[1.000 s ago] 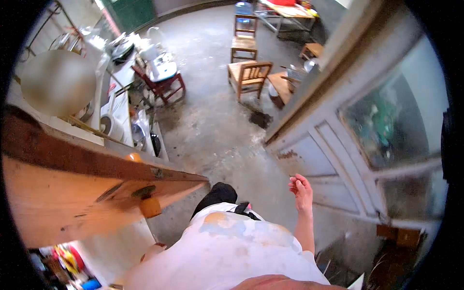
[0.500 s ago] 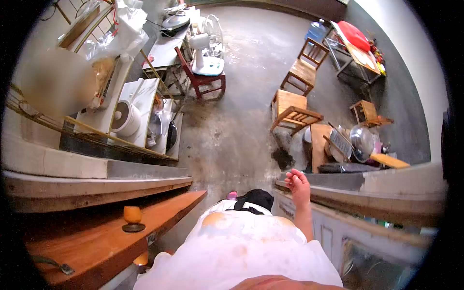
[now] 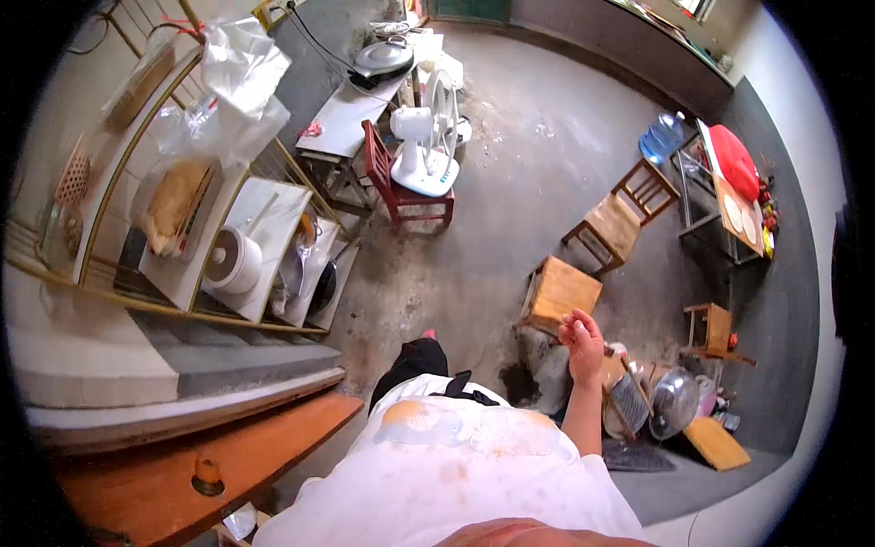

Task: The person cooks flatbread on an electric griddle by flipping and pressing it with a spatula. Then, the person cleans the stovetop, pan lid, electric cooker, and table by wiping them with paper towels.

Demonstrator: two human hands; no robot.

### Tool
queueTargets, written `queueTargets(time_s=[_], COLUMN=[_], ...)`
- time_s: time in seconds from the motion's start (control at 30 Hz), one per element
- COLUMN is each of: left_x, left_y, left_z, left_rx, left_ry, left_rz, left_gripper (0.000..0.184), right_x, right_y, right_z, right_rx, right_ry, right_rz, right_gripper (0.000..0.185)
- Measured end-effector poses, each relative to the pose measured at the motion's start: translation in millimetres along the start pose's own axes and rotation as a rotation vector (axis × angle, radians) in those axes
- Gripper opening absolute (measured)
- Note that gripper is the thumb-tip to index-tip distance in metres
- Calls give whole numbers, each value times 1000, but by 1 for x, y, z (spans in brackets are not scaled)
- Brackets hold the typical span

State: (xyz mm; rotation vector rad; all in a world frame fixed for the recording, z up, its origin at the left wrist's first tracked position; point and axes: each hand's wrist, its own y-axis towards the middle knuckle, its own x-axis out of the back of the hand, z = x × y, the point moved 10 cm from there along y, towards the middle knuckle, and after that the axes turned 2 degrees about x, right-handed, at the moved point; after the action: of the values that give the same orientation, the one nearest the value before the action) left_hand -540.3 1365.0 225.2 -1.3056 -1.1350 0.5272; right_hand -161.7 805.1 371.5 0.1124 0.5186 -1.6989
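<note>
My right hand (image 3: 582, 342) is raised at the right of my body, its fingers curled toward the thumb; whether something small is between them I cannot make out. Beneath it in the view are a wooden stool (image 3: 563, 294) and a drain-like dark wet patch (image 3: 519, 383) on the floor. My left hand does not show; the white shirt (image 3: 456, 465) fills the bottom middle. An orange wooden door (image 3: 264, 456) with a round knob (image 3: 208, 470) stands at the lower left.
A shelf rack (image 3: 182, 283) with a white pot (image 3: 233, 261) is at left. A red chair (image 3: 424, 208) holds a white fan (image 3: 424, 169). A wooden chair (image 3: 612, 228), a water bottle (image 3: 661, 137), a table (image 3: 729, 205) and a metal bowl (image 3: 674, 401) are at right.
The view has moved forward through the doorway and turned. The glazed door at the right has left the view, and the shelf, fan and chairs appear nearer. My right hand stays raised with curled fingers.
</note>
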Motion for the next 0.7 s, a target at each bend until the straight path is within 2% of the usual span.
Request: queueTargets(time_s=[0.13,0.23,0.33,0.37,0.4,0.43,0.47,0.53,0.6,0.63,0.7], left_x=[40,90,136,143,147,134,134,115,87,77,59], left_y=[45,91,127,145,201,159,162,100,87,75,86], left_z=[-79,-174,-333,-393,-438,-532,-596,-721,-813,-854,-904], left_rx=[-36,-151,-441,-524,-552,-766,-886,-927,-1030,-1165,-1200], left_ry=[62,247,702,749,658,842,520,219,178,195,195], left_rz=[-24,-63,-185,-221,-253,-174,-152,-30,89,78,84], left_gripper=[33,33,34,34,34,32,30,31,33,33,33], right_x=[14,16,24,32,40,35,41,54,70,79,102], right_y=[60,89,115,128,136,145,156,183,217,236,280], right_z=[-7,3,11,15,19,32,38,48,59,62,71], right_rx=[-38,1,-47,-35,-20,7,36,38,79,85,112], right_ry=[44,66,92,76,62,106,125,86,82,102,151], right_rz=[-112,-161,-255,-281,-318,-315,-353,-402,-459,-456,-401], right_gripper=[24,23,22,21,21,21,21,21,21,22,22])
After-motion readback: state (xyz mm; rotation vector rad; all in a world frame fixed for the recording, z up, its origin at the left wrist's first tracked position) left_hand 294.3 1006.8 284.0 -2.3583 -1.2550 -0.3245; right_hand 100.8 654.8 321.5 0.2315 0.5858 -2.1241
